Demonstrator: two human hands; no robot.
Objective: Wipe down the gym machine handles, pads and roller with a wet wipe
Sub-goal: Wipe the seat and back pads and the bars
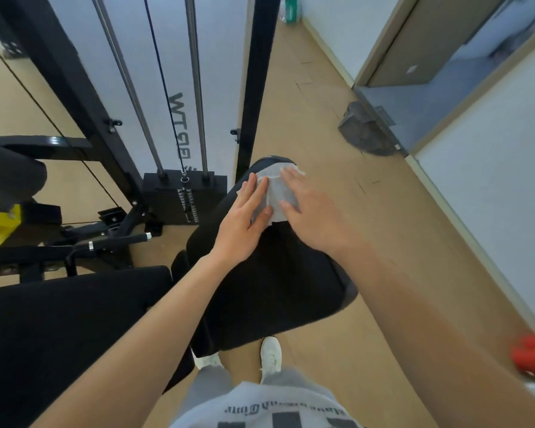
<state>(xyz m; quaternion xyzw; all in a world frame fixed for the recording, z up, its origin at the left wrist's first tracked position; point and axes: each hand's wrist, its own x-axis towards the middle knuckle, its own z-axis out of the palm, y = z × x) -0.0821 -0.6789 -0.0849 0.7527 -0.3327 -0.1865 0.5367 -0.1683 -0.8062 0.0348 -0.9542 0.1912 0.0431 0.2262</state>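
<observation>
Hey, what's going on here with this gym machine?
A person stands over a black pad of the gym machine and is wiping it. A white wet wipe is spread flat on the far end of the pad. The left hand and the right hand both press on it with fingers straight. The weight stack sits just beyond the pad, to the left.

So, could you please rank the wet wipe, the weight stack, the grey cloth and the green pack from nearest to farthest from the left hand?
1. wet wipe, under the left hand
2. weight stack, just left of it
3. grey cloth, on the floor by the doorway
4. green pack, far along the wall
</observation>
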